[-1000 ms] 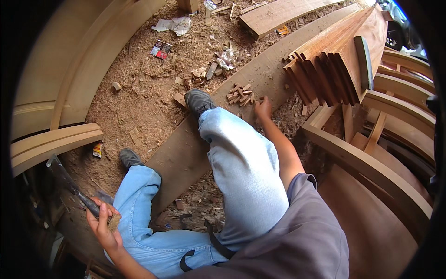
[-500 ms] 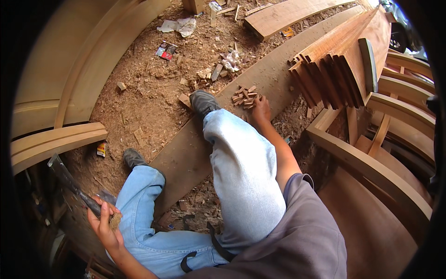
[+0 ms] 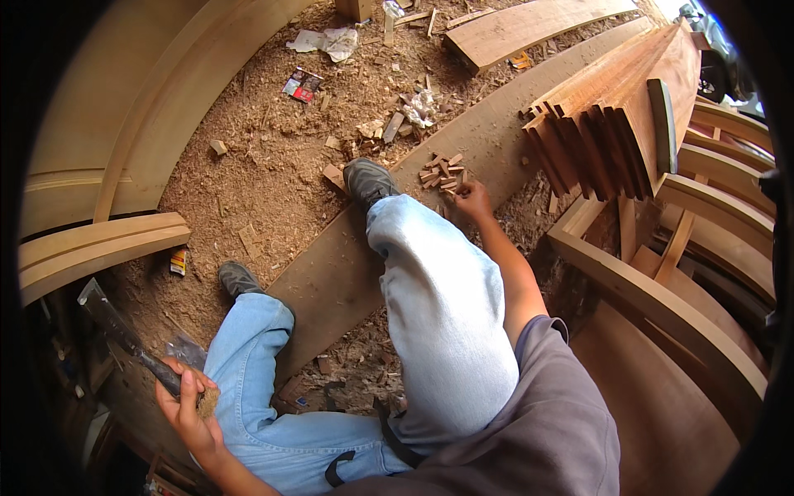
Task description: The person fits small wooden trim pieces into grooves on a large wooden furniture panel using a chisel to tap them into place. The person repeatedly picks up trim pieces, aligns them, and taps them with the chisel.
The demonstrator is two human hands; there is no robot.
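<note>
My left hand [image 3: 192, 407], at the lower left beside my bent knee, is closed round a chisel [image 3: 124, 335]. Its dark shaft points up and away to a broad flat end, and a frayed tan butt pokes out by my palm. My right hand [image 3: 474, 202] reaches past my other knee to a small heap of short wooden pieces [image 3: 441, 172] lying on a long brown board [image 3: 331, 277]. Its fingers are pinched at the heap's near right edge, on what looks like one small wooden piece; the fingertips are partly hidden.
Stacked reddish-brown boards [image 3: 608, 124] rise right of my right hand, above curved wooden frames [image 3: 662, 289]. Curved panels [image 3: 99, 124] stand at the left. Wood shavings [image 3: 256, 174] cover the ground, with scraps and wrappers. A thick curved plank [image 3: 529, 33] lies at the back.
My right hand has turned and drawn slightly back toward me at the heap's edge, its fingers pinched. The chisel in my left hand has shifted slightly left. The view has moved a little.
</note>
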